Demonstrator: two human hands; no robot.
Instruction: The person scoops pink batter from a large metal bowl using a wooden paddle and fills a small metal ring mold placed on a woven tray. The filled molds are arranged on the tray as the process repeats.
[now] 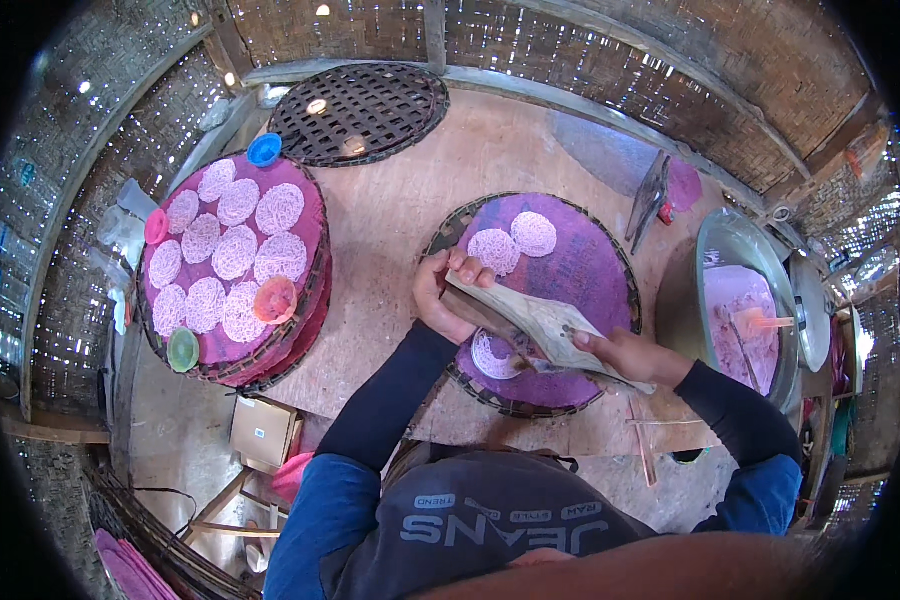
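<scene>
From my remote seat I have the pale pouch [545, 320] slantwise just above the tray [448, 228], probably limp enough to need support at both ends. My left hand [450, 292] has its fingers clamped around the upper-left end, while my right hand [628, 355] has its thumb pressed on top of the lower-right end; its other fingers are hidden, so I cannot tell how they close. Under the pouch, on the tray's near-left part, lies a partly covered pink ring [495, 358]; two lacy discs [533, 234] lie side by side at its far part, presumably set edge to edge to save room. Right of the tray stands a pot [675, 300] of pink dough [745, 290] with a scoop [765, 322] in it, handily near my right arm. Left of the tray, a stack [315, 215] bears more discs, with cups [264, 150] spread round its rim, perhaps as spacers. Beyond the tray, to its left, is a lattice [365, 110].
</scene>
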